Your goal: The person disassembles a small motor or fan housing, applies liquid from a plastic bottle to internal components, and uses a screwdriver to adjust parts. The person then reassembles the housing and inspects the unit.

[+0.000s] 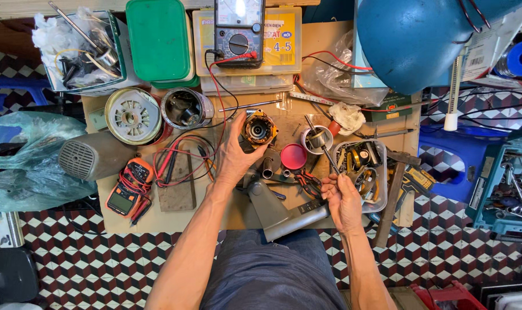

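Observation:
My left hand (233,154) grips a small motor stator with copper windings (257,130), held just above the wooden workbench (238,212). My right hand (342,198) holds a thin metal tool (319,142) whose tip reaches up into a small white cup (317,139). Between the two hands lie a red round cap (293,156), a short dark tube (268,166) and red-handled pliers (308,182). A grey metal housing part (278,212) lies at the bench's near edge, just below my hands.
A multimeter (239,31) with red and black leads stands at the back, beside a green-lidded box (159,39). Round motor covers (133,116), an orange clamp meter (129,185) and a grey fan housing (94,154) lie left. A tray of parts (364,169) sits right, under a blue lamp shade (413,40).

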